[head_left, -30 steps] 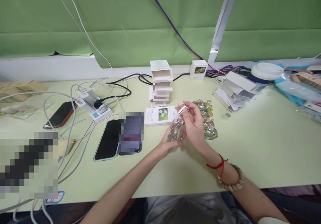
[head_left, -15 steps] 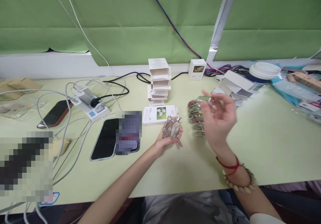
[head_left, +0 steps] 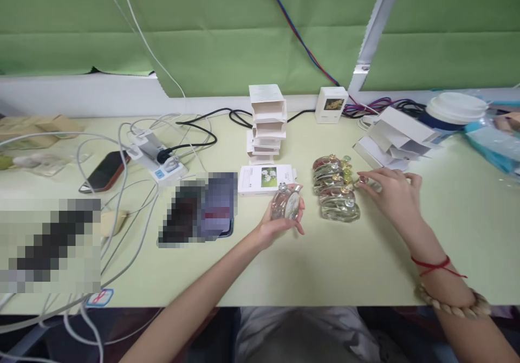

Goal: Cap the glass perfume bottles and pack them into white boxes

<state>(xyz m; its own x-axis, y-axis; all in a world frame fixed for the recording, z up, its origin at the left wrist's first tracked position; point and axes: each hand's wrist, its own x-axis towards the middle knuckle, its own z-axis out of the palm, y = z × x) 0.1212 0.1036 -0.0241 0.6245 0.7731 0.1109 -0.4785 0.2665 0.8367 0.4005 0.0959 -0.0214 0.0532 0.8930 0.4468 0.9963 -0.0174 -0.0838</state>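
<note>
Our left hand curls around what look like two glass bottles; at 2 o'clock from it, our right hand narrows its fingertips on a small shiny piece (too small to name), beside the bottle row. Just beyond our held glass lies a flowered box, then stacked open cartons towards 12, a lidded cup at 2

Left hand holding glass bottle, right hand beside row of bottles, white boxes behind
</note>
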